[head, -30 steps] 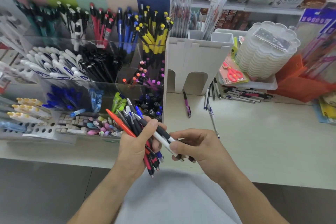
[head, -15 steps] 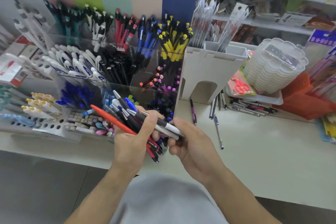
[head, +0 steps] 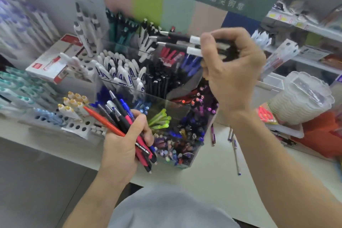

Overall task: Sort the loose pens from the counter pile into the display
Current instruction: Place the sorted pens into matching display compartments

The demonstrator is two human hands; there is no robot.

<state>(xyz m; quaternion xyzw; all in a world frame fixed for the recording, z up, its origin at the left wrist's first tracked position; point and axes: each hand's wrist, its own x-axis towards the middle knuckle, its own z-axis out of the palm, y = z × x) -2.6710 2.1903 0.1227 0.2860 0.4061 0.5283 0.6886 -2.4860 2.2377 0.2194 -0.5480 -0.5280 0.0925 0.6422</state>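
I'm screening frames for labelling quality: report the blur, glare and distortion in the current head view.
Head view: motion blur smears the raised right hand and its black-and-white pens; the left hand and its bundle of pens are sharper; the signage and left racks are soft; wide-angle bending curves the counter edge; lighting is even, no strong glare.

Display (head: 177,105) on counter (head: 212,176), loose pens (head: 235,146) to its right.
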